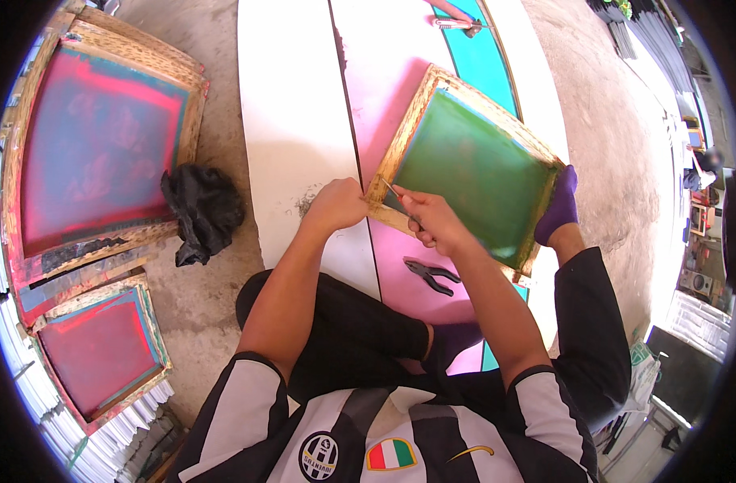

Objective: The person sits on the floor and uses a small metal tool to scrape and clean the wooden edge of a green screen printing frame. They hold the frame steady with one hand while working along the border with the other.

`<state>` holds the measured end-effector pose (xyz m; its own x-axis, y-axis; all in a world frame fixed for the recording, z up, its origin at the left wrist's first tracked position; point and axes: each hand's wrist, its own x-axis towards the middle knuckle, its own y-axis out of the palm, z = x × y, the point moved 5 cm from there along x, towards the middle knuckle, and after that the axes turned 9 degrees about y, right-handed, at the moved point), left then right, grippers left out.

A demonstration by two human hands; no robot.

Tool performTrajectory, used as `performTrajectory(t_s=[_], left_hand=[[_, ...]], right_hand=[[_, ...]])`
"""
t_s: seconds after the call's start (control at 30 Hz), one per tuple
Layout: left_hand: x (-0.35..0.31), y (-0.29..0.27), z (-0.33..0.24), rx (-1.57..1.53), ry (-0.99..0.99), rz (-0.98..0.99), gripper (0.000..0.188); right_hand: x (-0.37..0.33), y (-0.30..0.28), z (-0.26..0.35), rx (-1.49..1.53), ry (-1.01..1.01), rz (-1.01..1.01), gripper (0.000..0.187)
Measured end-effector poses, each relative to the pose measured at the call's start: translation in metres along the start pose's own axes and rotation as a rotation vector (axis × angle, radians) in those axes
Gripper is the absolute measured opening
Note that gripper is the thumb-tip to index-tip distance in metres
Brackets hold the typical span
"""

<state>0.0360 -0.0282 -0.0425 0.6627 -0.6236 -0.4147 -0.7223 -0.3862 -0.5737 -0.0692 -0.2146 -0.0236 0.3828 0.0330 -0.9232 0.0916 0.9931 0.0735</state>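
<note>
Left hand (336, 205) sat clamped on the near-left corner of the frame (400, 157), fingers curled down over the wood, pinning it. Just right of it, the right hand (434, 221) was closed around a thin tool (398, 200), tip aimed up-left into that same corner. The frame's green mesh (472, 177) ran away up and to the right, so both hands met at 1 corner. Pliers (430, 276) lay just below the right hand, untouched on the pink board (384, 88).
</note>
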Motion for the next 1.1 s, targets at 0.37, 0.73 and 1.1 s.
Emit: performTrajectory(t_s=[0.37,0.73,1.1], left_hand=[[0.0,-0.002,-0.004,0.027,0.032,0.007,0.022],[-0.004,0.002,-0.012,0.135,0.054,0.005,0.022],[-0.006,-0.004,-0.017,0.102,0.04,-0.013,0.025]], right_hand=[[-0.026,0.01,0.013,-0.666,-0.631,-0.526,0.035],[-0.043,0.037,0.032,-1.08,-0.366,-0.659,0.039],[-0.024,0.024,0.016,-1.068,-0.476,-0.67,0.043]])
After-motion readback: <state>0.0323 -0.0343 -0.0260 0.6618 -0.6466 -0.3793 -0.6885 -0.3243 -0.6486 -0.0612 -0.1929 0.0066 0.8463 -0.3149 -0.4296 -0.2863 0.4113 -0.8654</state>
